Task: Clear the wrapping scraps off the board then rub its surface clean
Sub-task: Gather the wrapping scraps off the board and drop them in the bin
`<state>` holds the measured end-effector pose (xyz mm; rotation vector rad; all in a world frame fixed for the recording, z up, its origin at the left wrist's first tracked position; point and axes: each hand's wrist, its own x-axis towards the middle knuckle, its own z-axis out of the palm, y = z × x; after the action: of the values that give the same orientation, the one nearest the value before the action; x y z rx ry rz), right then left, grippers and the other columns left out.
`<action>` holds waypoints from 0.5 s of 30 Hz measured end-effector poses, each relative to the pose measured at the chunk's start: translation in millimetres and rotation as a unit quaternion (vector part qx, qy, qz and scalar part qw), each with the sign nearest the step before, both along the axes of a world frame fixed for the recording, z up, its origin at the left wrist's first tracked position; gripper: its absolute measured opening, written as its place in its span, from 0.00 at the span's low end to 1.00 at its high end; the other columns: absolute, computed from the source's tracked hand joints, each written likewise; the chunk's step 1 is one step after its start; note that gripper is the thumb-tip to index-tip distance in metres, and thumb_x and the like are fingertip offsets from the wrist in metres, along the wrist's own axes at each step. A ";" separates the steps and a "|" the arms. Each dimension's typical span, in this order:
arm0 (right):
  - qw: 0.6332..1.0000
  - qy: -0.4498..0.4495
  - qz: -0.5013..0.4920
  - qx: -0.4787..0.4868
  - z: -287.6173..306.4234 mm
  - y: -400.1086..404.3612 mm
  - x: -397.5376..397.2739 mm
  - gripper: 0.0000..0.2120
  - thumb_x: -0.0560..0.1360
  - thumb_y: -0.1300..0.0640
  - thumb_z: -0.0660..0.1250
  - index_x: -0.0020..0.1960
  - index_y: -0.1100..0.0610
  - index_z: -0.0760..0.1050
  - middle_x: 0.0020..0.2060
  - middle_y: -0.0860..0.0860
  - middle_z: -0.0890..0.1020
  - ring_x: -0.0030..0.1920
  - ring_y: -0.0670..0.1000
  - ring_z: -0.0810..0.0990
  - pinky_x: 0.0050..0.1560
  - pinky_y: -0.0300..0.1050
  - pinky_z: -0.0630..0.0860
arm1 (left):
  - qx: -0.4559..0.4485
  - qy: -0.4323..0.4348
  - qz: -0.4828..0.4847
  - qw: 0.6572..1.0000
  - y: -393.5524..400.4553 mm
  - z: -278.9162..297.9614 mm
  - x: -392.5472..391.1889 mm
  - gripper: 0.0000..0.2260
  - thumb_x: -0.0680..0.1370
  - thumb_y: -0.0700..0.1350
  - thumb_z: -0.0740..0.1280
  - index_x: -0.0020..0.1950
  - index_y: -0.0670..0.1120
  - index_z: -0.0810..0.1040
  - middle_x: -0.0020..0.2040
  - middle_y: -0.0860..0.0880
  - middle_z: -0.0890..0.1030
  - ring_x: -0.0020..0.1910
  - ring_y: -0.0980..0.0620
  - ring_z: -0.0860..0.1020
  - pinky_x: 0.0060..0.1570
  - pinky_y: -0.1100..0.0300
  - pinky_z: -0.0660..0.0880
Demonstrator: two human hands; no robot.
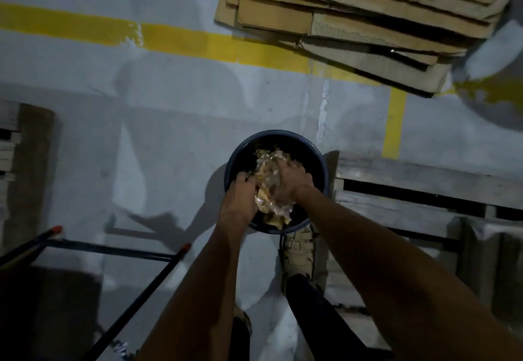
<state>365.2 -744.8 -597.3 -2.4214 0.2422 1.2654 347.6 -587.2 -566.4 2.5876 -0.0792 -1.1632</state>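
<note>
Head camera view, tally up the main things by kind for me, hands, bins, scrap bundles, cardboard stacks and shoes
Hands: 2, the left hand and the right hand, both pressed on the scraps
Bins: 1, the dark round bin
Scrap bundles: 1, the wrapping scraps over the bin
Cardboard stacks: 1, the flattened cardboard
Shoes: 1 clearly seen, the tan shoe
Total: 6

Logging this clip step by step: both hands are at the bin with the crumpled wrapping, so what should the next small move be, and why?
Probably open both hands and let go. The left hand and right hand squeeze the wad of wrapping scraps between them, already inside the rim of the dark bin, so releasing should drop it in. The board is not in view; wiping comes later.
</note>
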 end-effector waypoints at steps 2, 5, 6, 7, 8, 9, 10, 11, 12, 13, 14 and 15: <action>0.999 -0.002 -0.041 0.016 25.7 -2.8 -0.6 0.44 0.77 0.47 0.70 0.83 0.49 0.47 0.71 0.63 0.71 0.70 0.66 0.72 0.70 0.61 0.71 | -0.012 -0.007 0.013 1.000 2.0 21.1 1.6 0.25 0.77 0.35 0.68 0.73 0.44 0.72 0.73 0.42 0.67 0.68 0.40 0.72 0.67 0.47 0.73; 0.992 -0.091 -0.076 -0.051 73.7 -6.2 -9.2 0.36 0.79 0.50 0.70 0.80 0.54 0.55 0.58 0.61 0.80 0.59 0.65 0.80 0.57 0.59 0.80 | -0.031 -0.017 0.028 0.999 2.3 66.4 -0.6 0.23 0.77 0.37 0.67 0.73 0.45 0.72 0.71 0.44 0.69 0.67 0.40 0.73 0.66 0.46 0.74; 0.985 -0.131 -0.090 -0.073 90.2 -6.4 -13.3 0.28 0.80 0.53 0.69 0.75 0.55 0.62 0.55 0.60 0.82 0.56 0.64 0.82 0.53 0.59 0.81 | -0.034 -0.019 0.030 0.999 3.0 84.9 -2.6 0.22 0.78 0.37 0.67 0.72 0.45 0.72 0.71 0.44 0.69 0.67 0.40 0.74 0.66 0.46 0.73; 0.978 -0.153 -0.113 -0.085 108.0 -4.6 -16.3 0.19 0.81 0.57 0.66 0.70 0.57 0.67 0.52 0.60 0.82 0.53 0.64 0.83 0.51 0.58 0.81 | -0.040 -0.024 0.030 0.998 4.1 103.3 -5.2 0.22 0.78 0.38 0.66 0.73 0.44 0.72 0.71 0.43 0.69 0.67 0.39 0.73 0.67 0.46 0.73; 0.974 -0.163 -0.133 -0.084 122.5 -2.1 -19.0 0.14 0.82 0.60 0.62 0.66 0.58 0.71 0.51 0.60 0.83 0.52 0.63 0.83 0.51 0.58 0.82 | -0.045 -0.028 0.032 0.998 5.8 121.4 -8.4 0.22 0.78 0.37 0.65 0.73 0.44 0.71 0.71 0.43 0.69 0.68 0.39 0.73 0.67 0.46 0.73; 0.973 -0.155 -0.147 -0.087 137.6 1.7 -21.6 0.12 0.82 0.63 0.60 0.64 0.59 0.75 0.52 0.61 0.84 0.52 0.63 0.84 0.52 0.58 0.82 | -0.052 -0.029 0.038 0.997 8.6 138.3 -12.8 0.22 0.79 0.37 0.64 0.74 0.44 0.71 0.71 0.42 0.69 0.68 0.38 0.73 0.67 0.45 0.72; 0.973 -0.146 -0.152 -0.088 151.0 5.4 -24.1 0.13 0.82 0.66 0.58 0.62 0.61 0.78 0.52 0.61 0.84 0.52 0.63 0.84 0.53 0.58 0.83 | -0.060 -0.029 0.047 0.997 11.6 155.1 -18.2 0.23 0.79 0.37 0.62 0.74 0.45 0.70 0.72 0.42 0.70 0.69 0.39 0.73 0.67 0.45 0.72; 0.974 -0.138 -0.157 -0.091 166.2 10.2 -26.6 0.14 0.82 0.68 0.57 0.60 0.61 0.79 0.52 0.62 0.85 0.53 0.63 0.84 0.53 0.58 0.83 | -0.068 -0.032 0.057 0.996 15.4 171.6 -23.4 0.22 0.80 0.37 0.62 0.75 0.45 0.71 0.72 0.42 0.71 0.69 0.39 0.73 0.67 0.45 0.72; 0.972 -0.136 -0.168 -0.090 173.5 13.1 -29.7 0.14 0.81 0.69 0.57 0.58 0.62 0.80 0.52 0.62 0.85 0.53 0.62 0.85 0.53 0.56 0.83 | -0.075 -0.035 0.068 0.994 17.9 184.8 -27.9 0.22 0.80 0.36 0.61 0.74 0.45 0.71 0.72 0.41 0.72 0.69 0.39 0.73 0.68 0.45 0.72; 0.970 -0.130 -0.181 -0.092 183.5 16.8 -31.9 0.13 0.82 0.69 0.58 0.57 0.63 0.80 0.51 0.61 0.85 0.52 0.61 0.85 0.53 0.54 0.83 | -0.082 -0.038 0.081 0.993 20.5 197.0 -32.4 0.21 0.80 0.37 0.61 0.74 0.45 0.72 0.71 0.41 0.73 0.69 0.39 0.73 0.68 0.45 0.72; 0.968 -0.132 -0.193 -0.088 192.5 19.8 -35.2 0.12 0.82 0.69 0.59 0.58 0.64 0.80 0.51 0.61 0.85 0.52 0.60 0.85 0.53 0.52 0.83 | -0.091 -0.042 0.092 0.991 24.6 209.5 -37.4 0.20 0.81 0.37 0.61 0.73 0.45 0.73 0.70 0.41 0.74 0.68 0.39 0.74 0.68 0.46 0.72; 0.965 -0.132 -0.209 -0.084 200.6 22.8 -38.4 0.12 0.82 0.70 0.59 0.59 0.64 0.80 0.51 0.60 0.85 0.52 0.59 0.85 0.53 0.51 0.83 | -0.100 -0.046 0.101 0.989 28.3 218.6 -43.1 0.20 0.81 0.37 0.61 0.73 0.45 0.73 0.70 0.41 0.74 0.68 0.39 0.74 0.68 0.46 0.72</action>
<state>326.7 -722.0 -396.7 -2.4658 0.7632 0.7552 304.5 -558.9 -347.8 2.4068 0.0432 -0.9156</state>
